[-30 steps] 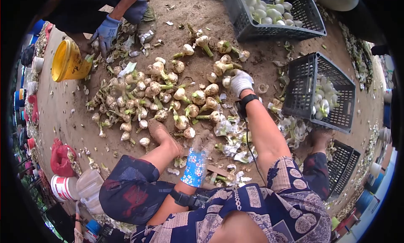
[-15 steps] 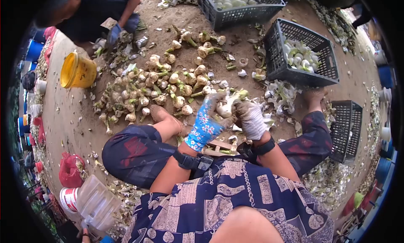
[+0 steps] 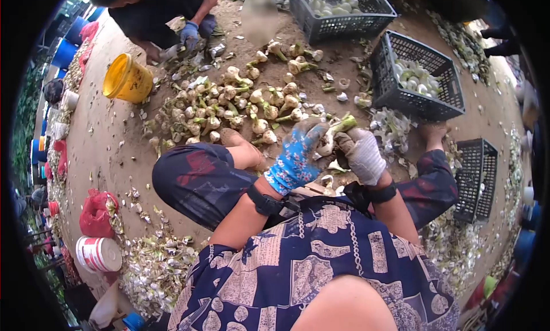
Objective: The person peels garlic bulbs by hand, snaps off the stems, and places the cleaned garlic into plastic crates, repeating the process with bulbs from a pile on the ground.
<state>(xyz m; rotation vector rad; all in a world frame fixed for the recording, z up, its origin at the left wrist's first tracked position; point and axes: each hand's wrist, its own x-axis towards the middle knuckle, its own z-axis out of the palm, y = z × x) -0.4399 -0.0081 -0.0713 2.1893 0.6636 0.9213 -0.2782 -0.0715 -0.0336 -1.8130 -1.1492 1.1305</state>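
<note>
My left hand (image 3: 299,153), in a blue floral glove with soiled fingertips, curls around one side of a garlic bulb (image 3: 329,143). The bulb's green stem (image 3: 346,122) points up and to the right. From the other side, my right hand (image 3: 364,154), in a dirty white knit glove, closes its fingers on the same garlic near the stem; its fingers partly cover the bulb. Just beyond my hands lies a heap of untrimmed garlic (image 3: 229,105) with stems on. Loose white skins (image 3: 391,127) are piled to the right of my hands.
Two black crates (image 3: 415,102) (image 3: 344,26) hold cleaned white bulbs; another black crate (image 3: 476,182) stands by my right leg. A yellow bucket (image 3: 127,79) sits left, near a gloved co-worker (image 3: 166,16). Peelings (image 3: 160,268), a white tub (image 3: 98,254) and a red bag (image 3: 97,213) lie lower left.
My view has shifted, so the surroundings appear moved to the right. The garlic in my hands has turned, its stem now showing more clearly toward the upper right.
</note>
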